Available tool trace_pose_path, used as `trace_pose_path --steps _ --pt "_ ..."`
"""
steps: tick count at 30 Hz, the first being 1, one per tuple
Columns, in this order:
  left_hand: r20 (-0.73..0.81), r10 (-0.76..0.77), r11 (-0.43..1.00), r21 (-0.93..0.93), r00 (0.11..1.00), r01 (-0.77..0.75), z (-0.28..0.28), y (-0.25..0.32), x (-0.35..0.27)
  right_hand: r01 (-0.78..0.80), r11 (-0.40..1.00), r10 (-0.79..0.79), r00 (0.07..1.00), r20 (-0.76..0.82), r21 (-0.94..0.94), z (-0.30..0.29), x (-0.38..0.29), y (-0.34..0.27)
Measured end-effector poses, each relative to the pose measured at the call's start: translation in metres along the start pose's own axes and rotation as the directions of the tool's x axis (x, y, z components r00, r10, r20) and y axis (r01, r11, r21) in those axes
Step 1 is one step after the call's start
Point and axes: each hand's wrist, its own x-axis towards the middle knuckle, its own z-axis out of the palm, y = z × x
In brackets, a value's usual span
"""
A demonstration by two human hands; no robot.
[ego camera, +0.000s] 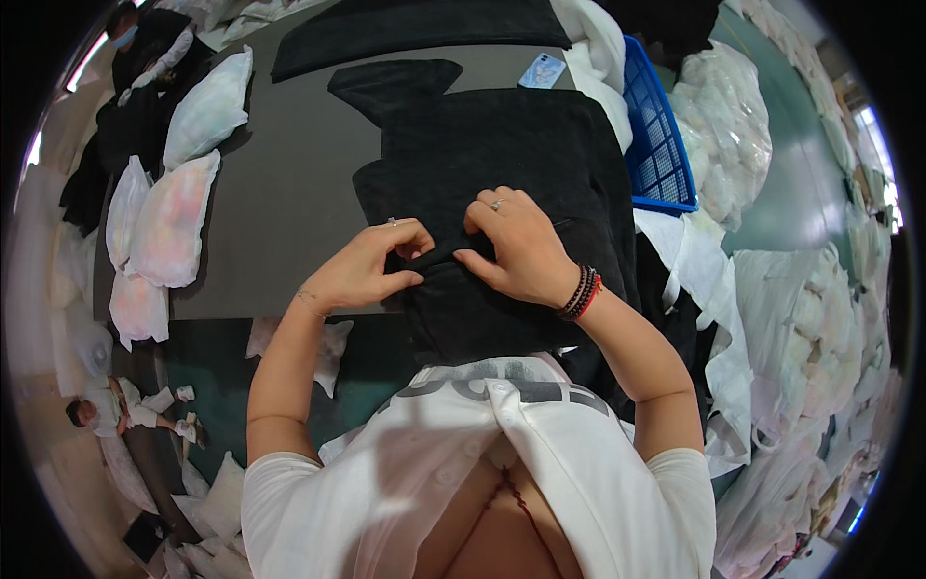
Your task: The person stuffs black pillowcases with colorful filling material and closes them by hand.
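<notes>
Black fabric, which looks like stacked cushion covers or similar pieces, lies at the table's near right part and reaches its front edge. My left hand pinches a folded ridge of this fabric between thumb and fingers. Just to its right, my right hand rests on the cloth, thumb against the same ridge and fingers curled down on the fabric. What lies under the right fingertips is hidden. Another folded black fabric piece lies across the far side of the table.
The grey table carries a phone at the back and stuffed white pillows at the left edge. A blue plastic basket and bulging plastic bags stand right. A masked person is far left; another sits below.
</notes>
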Motion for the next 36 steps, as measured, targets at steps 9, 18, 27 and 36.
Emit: trace_pose_path --steps 9,18,27,36 --pt "-0.32 0.595 0.701 0.655 0.737 -0.282 0.053 -0.034 -0.01 0.114 0.991 -0.113 0.993 0.024 -0.069 -0.003 -0.013 -0.003" --pt "-0.463 0.49 0.804 0.567 0.739 -0.178 0.075 -0.051 -0.013 -0.47 0.881 0.473 0.876 -0.096 0.052 -0.063 -0.114 0.095" --pt "-0.591 -0.403 0.914 -0.291 0.699 0.281 0.092 -0.033 -0.002 -0.847 0.429 0.839 0.502 0.209 0.313 -0.053 -0.121 0.096" --pt "-0.511 0.215 0.924 -0.169 0.832 -0.342 0.118 0.039 0.069 0.265 0.037 0.967 0.232 -0.101 0.963 -0.13 -0.266 0.073"
